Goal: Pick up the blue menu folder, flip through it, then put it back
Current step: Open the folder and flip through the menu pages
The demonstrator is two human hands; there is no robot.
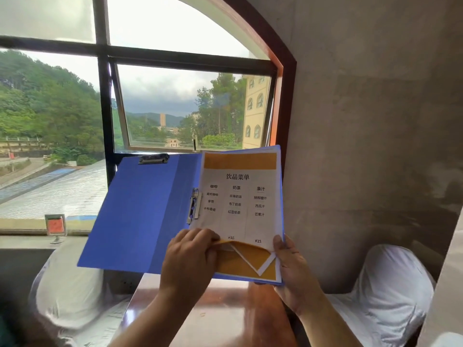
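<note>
The blue menu folder (140, 209) is being held open in the air above the near end of the brown table (225, 309), in front of the window, and the left hand (190, 256) is pinching the bottom corner of the top page (238, 199) and curling it upward. That page is looking likely to crease or tear at the side clip (194, 205) if it is being pulled too sharply. The right hand (290, 266) is gripping the folder's lower right edge alone, so the loose left cover may be sagging or swinging.

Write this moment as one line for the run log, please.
stage: flipping | blue menu folder: open, held up | left hand: lifting page corner | right hand: holding folder edge
</note>
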